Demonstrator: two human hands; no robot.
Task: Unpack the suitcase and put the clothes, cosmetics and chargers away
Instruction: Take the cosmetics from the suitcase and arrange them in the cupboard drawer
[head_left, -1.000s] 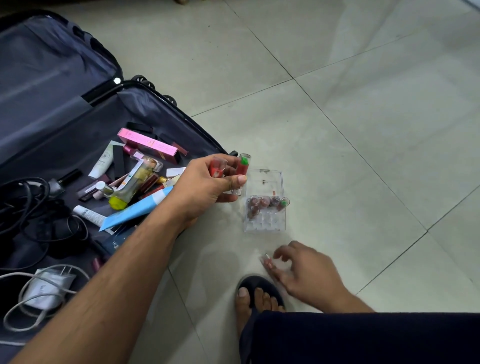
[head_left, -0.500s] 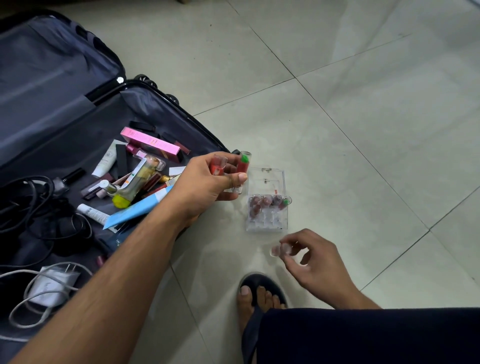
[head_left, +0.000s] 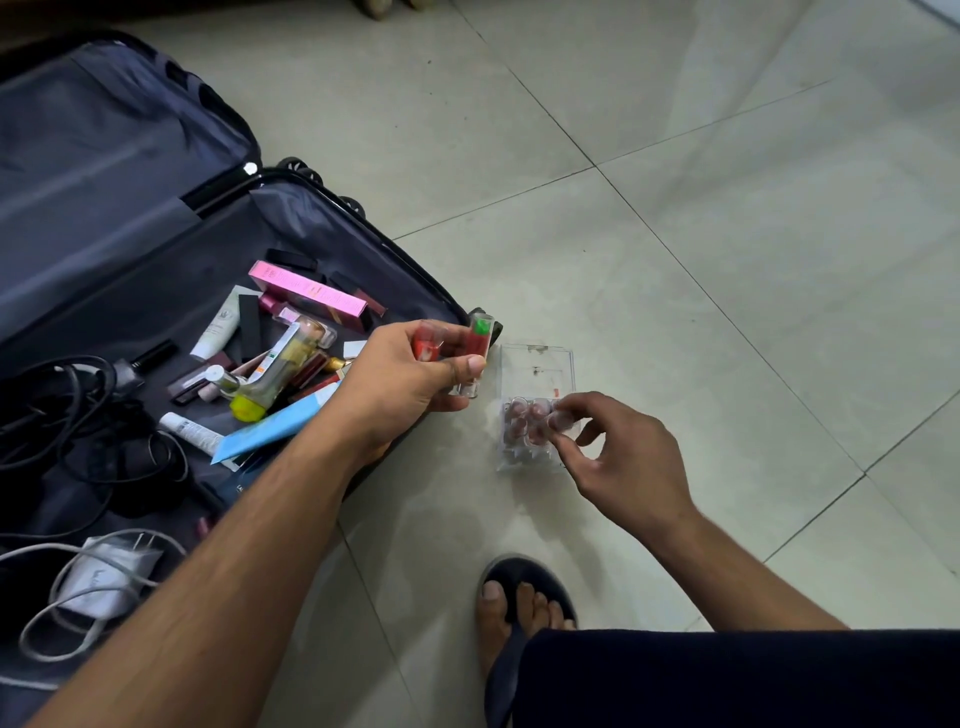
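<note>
A dark open suitcase lies on the tiled floor at left, holding several cosmetics: a pink box, a blue tube, a yellow-capped bottle. Black cables and a white charger lie at its near end. My left hand grips two clear red lipstick tubes above the suitcase edge. A clear organiser with several lipsticks stands on the floor. My right hand pinches a small clear lipstick at the organiser's near right slots.
My foot in a dark sandal rests on the floor below the organiser, and my dark-clothed knee fills the bottom right. Bare pale tiles spread to the right and back.
My right hand picked a small lipstick off the floor near my foot and carried it up to the organiser. The left hand stayed put with its two tubes.
</note>
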